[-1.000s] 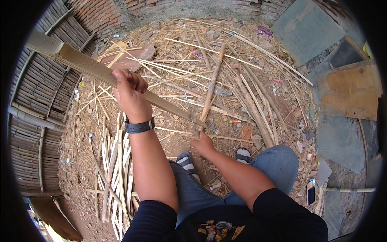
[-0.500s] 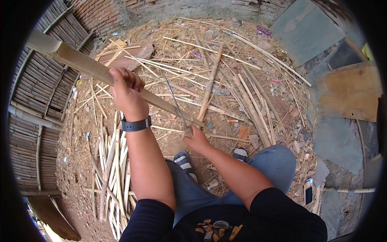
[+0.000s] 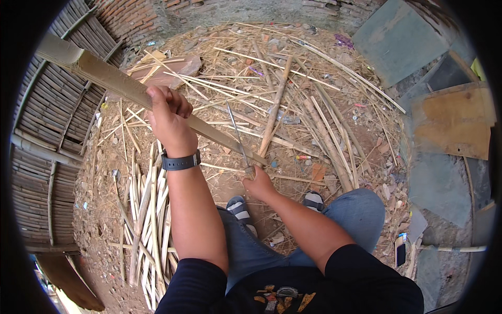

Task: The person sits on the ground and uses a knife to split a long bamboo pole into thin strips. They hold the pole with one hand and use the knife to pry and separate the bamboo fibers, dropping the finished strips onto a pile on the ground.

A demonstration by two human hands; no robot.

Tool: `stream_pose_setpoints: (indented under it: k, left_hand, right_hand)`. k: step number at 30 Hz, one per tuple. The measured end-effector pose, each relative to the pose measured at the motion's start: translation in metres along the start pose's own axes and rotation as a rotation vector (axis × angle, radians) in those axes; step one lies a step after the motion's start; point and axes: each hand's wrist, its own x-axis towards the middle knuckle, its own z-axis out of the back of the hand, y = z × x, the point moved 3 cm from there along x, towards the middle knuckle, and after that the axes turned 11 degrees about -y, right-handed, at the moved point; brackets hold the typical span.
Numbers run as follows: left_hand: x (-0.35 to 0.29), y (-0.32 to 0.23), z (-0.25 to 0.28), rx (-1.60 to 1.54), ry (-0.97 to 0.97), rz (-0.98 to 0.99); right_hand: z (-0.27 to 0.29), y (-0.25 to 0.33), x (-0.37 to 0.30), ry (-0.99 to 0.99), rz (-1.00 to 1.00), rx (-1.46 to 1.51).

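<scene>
A long split bamboo pole (image 3: 112,78) slants from the upper left down toward the middle of the view. My left hand (image 3: 170,118), with a black watch on its wrist, is closed around the pole partway along. Its lower end comes down close to my right hand (image 3: 259,184), which grips the handle of a knife (image 3: 238,135). The narrow blade points up and slightly left, lying across the pole near that end. Whether the blade's edge has entered the bamboo I cannot tell.
Split bamboo strips (image 3: 151,225) lie heaped at my left, and more are strewn ahead with a thicker bamboo pole (image 3: 276,104). A woven bamboo wall (image 3: 47,193) stands left, grey sheets (image 3: 400,44) lean right. A phone (image 3: 400,254) lies at lower right.
The knife and my right hand have shifted slightly right and down along the pole. My left hand has moved a little right, still holding the bamboo.
</scene>
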Motion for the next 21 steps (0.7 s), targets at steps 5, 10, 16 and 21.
stream_pose_setpoints:
  k: [5,10,16,21]
  left_hand:
    - [0.005,-0.001,0.010,-0.008,-0.027,-0.012]
    - [0.003,0.000,0.000,-0.012,-0.005,-0.016]
    - [0.001,-0.001,0.001,-0.009,-0.024,-0.025]
    - [0.006,0.001,0.007,-0.020,-0.022,-0.027]
  right_hand:
    - [0.013,-0.008,-0.004,0.132,-0.175,-0.048]
    - [0.008,0.010,-0.004,0.071,-0.022,0.163]
    - [0.004,-0.010,-0.003,0.063,-0.093,-0.031]
    - [0.003,-0.007,-0.006,0.061,-0.068,0.065]
